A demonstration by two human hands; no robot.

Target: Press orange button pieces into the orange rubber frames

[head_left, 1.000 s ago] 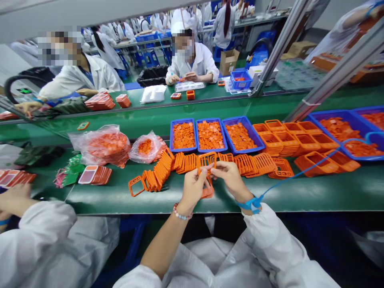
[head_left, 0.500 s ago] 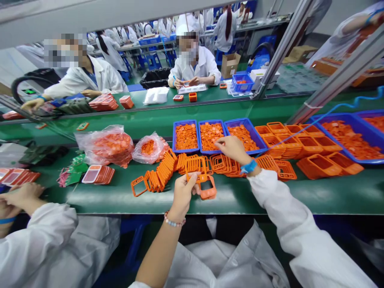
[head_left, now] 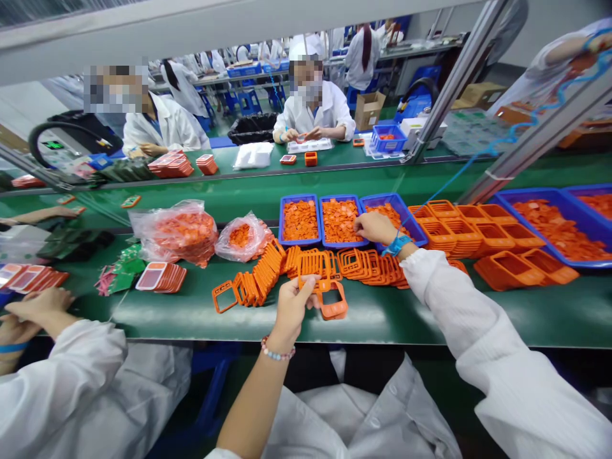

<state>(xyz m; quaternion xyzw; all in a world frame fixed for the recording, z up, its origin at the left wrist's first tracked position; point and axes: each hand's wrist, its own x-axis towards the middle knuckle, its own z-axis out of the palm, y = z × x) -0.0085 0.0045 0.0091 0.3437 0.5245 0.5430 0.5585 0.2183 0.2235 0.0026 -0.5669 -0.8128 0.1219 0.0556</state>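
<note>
My left hand (head_left: 294, 306) grips a thin orange plastic frame (head_left: 327, 275) between thumb and fingers, holding it raised above the bench. Just beyond it on the green surface lie orange frames (head_left: 338, 310) with a dark window opening. My right hand (head_left: 377, 228) is over the neighbouring edges of the middle blue tray (head_left: 345, 243) and the right blue tray (head_left: 421, 241). Its fingers are bent and pinched together; whether a piece is between them is hidden. Small flat orange pieces (head_left: 338, 215) fill the trays. Rows of orange frames (head_left: 368, 266) lean in front of them.
Stacked orange housings (head_left: 495, 233) and a larger blue bin (head_left: 549, 190) stand at right. Plastic bags (head_left: 174, 233) of orange parts and green circuit boards (head_left: 122, 271) lie left. A co-worker's hands (head_left: 41, 309) are at far left. A metal post (head_left: 459, 76) rises at right.
My right hand has shifted slightly right, from over the middle tray toward its edge with the right tray. My left hand still holds the orange frame in nearly the same place.
</note>
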